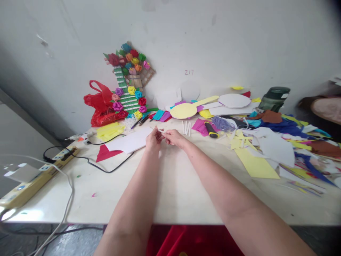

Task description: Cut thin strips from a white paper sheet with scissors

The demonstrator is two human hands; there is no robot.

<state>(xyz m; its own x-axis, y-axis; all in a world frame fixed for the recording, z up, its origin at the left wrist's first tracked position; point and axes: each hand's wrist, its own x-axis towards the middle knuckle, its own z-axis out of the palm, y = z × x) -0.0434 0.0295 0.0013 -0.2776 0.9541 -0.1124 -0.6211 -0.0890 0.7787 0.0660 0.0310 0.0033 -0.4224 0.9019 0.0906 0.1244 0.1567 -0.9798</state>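
Power strip [57, 161] in yellow runs along the table's left end, a white charger [23, 173] plugged into it and a black cable [106, 172] curling away across the tabletop [128, 199]. Next come a red paper piece [102, 153], partly under a white sheet [125, 142], and some crumpled yellow paper [109, 131]. Behind these, a red plastic bag [99, 106] slumps beside a green-and-white slatted craft piece [129, 103] trimmed with bright paper flowers, propped near the wall. Mid-table, just past the sheet's right edge, the person's left hand [153, 139] and right hand [173, 138] nearly meet, fingertips of both pinched on a slim white piece [161, 131]; I can't tell from here whether it is rolled or folded. Just beyond the right hand lie short white sticks [187, 128], with a yellow paddle-shaped cutout [183, 111] behind them. Further right I see a black-and-yellow tool [211, 131] on magenta paper [199, 127], a white oval cutout [234, 101], a yellow sheet [257, 165] among heaped scraps, and a dark green bottle [274, 100].
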